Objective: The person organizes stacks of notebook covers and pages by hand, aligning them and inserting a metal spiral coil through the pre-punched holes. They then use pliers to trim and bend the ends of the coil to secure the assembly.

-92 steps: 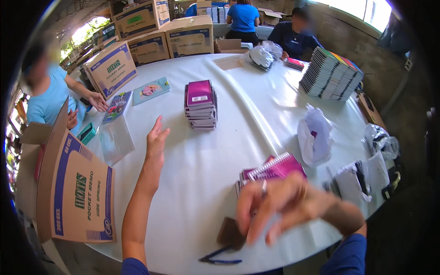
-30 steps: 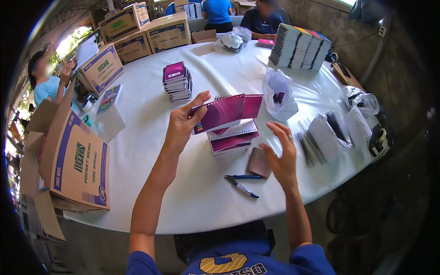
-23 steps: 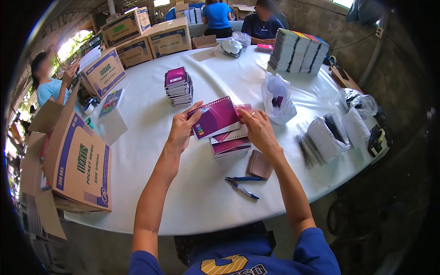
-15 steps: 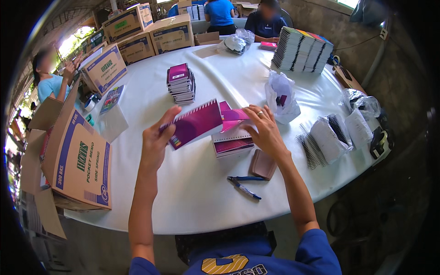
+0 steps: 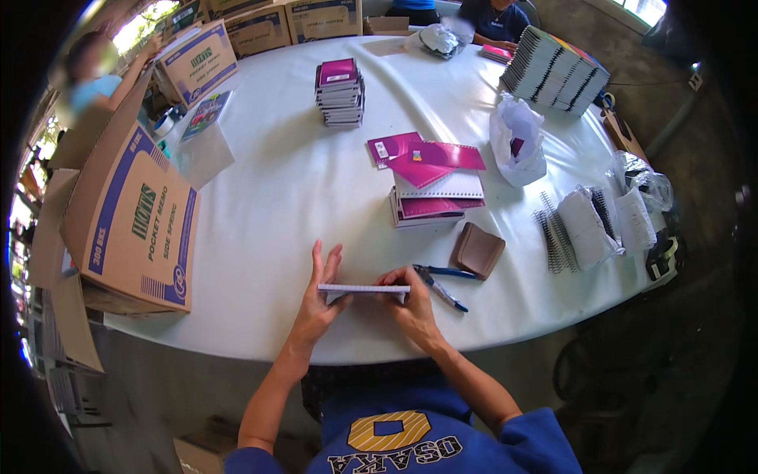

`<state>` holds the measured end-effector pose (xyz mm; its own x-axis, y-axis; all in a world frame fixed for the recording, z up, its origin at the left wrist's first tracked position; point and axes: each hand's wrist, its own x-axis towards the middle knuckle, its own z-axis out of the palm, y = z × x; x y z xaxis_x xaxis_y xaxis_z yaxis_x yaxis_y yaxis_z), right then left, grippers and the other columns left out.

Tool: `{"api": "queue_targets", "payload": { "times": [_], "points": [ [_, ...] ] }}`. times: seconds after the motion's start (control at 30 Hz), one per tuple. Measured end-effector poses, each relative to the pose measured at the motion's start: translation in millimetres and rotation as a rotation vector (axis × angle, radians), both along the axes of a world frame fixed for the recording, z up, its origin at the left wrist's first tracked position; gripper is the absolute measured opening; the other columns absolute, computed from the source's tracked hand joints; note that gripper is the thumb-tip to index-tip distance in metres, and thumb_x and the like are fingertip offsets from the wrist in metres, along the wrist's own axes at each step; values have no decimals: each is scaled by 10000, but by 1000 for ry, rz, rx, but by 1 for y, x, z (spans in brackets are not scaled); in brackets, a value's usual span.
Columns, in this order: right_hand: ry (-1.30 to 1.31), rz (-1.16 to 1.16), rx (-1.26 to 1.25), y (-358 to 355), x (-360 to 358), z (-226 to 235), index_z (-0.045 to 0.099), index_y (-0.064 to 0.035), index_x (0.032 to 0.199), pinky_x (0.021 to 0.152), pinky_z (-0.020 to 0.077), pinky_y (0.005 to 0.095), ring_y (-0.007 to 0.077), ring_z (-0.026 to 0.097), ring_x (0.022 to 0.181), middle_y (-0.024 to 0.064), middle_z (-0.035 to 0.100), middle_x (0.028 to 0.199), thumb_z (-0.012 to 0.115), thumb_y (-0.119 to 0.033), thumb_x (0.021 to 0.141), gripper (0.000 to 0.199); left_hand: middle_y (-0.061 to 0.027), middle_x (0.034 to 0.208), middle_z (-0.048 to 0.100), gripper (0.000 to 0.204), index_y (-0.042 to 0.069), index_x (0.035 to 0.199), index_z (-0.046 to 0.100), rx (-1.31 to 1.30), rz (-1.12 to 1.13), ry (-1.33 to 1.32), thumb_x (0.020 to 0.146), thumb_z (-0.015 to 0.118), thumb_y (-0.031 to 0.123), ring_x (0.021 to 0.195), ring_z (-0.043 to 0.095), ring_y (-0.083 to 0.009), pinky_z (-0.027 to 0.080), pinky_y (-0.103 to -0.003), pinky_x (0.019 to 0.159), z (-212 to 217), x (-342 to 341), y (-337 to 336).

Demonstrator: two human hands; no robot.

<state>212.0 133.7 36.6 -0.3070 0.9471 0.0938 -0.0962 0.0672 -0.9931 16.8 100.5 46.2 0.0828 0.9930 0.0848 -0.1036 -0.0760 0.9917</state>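
Note:
Close to the table's near edge I hold a small notepad [image 5: 363, 289], seen edge-on with its white page edge toward me. My left hand [image 5: 314, 304] grips its left end, thumb on the near side and some fingers stretched up beyond it. My right hand [image 5: 410, 306] pinches the right end with curled fingers. Farther off stands a pile of purple-covered pads and punched sheets [image 5: 438, 183], with loose purple covers [image 5: 395, 148] askew on top. Blue-handled pliers [image 5: 448, 271], a blue pen [image 5: 446, 294] and a brownish-pink case [image 5: 478, 250] lie to the right of my hands.
A stack of purple notepads [image 5: 339, 93] stands farther back. To the left is an open carton [image 5: 138, 221]. Wire spirals [image 5: 557, 233], wrapped bundles [image 5: 588, 225], a plastic bag [image 5: 517, 150] and tall notebook stacks [image 5: 553, 71] occupy the right. Other people sit around the table.
Both hands have come back toward me, away from the pile. The notepad has turned from showing its purple cover to edge-on, and my right hand has left the pile and grips it too.

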Motion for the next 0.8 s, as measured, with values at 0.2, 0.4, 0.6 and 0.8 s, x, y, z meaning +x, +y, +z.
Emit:
{"api": "queue_targets", "payload": {
  "times": [0.2,0.4,0.6,0.8],
  "points": [
    [-155,49,48,4,6,-7,553,-18,1001,758,475,279,142,581,826,85,652,918,655,37,856,185,-141,1634,140,1084,81,1573,30,416,243,639,821,743,397,1510,95,-319,130,-501,1198,53,7,3],
    [-211,5,202,8,29,19,601,-17,1100,745,509,314,174,643,840,86,664,924,679,28,831,284,-101,1547,364,758,125,1495,373,529,-42,1523,854,643,425,1434,299,-381,264,-591,1125,45,53,24],
    [-1001,-743,566,130,218,36,688,-14,994,783,499,410,293,662,889,140,682,971,755,-24,727,275,-86,1238,643,535,223,1426,485,442,-224,1344,909,612,283,1016,650,-314,511,-435,846,75,53,20],
    [-1706,-793,591,189,279,-5,665,17,906,863,434,398,261,622,1019,144,660,992,613,-77,873,112,-89,1081,699,491,273,1417,494,228,-318,1315,934,577,236,782,686,-308,537,-429,660,76,48,23]
  ]
}}
